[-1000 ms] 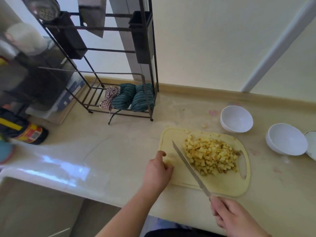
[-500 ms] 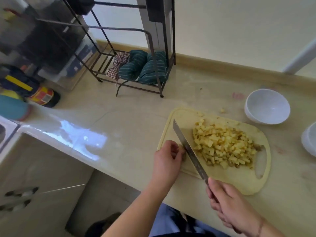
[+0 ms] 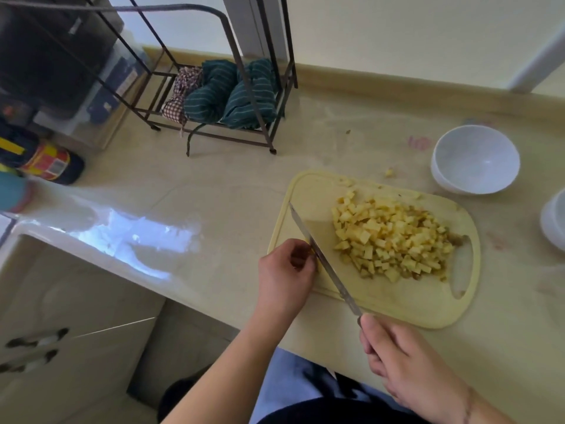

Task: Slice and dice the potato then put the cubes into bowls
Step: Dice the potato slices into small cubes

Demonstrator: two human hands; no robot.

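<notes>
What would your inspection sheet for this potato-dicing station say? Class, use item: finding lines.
Surface: beige counter, stray potato bit.
Job's things: diced potato heaped on cutting board; two white bowls, no cubes seen inside.
Clutter: metal rack holding cloths; can.
Grips: left hand pinches a small potato piece; right hand holds knife.
Cables: nothing seen.
Surroundings: wall, cabinet below.

Two white bowls (image 3: 475,159) (image 3: 555,221) are sitting near the desk's right edge; one knife (image 3: 324,261), one cutting board (image 3: 397,304), two hands (image 3: 286,276) (image 3: 409,365) are showing.
</notes>
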